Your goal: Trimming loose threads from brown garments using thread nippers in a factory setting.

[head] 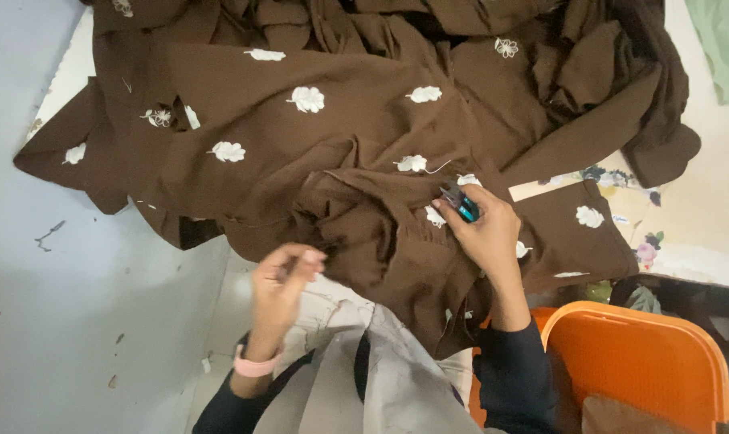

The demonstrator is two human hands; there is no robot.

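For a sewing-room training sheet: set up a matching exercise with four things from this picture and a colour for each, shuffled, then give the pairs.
Things:
1. fabric with embroidered flowers
2. chair
3. wristband on the left hand
4. small snips in the right hand

Colours:
A. pink
B. teal and dark
C. brown
D. orange

Pairs: 1-C, 2-D, 3-A, 4-B

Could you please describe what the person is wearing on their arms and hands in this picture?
Both arms are covered by long dark sleeves, navy or black, reaching down to the wrists. The left hand has a pink band, like a watch strap, around its wrist. The right hand is bare, with no glove, ring or band visible.
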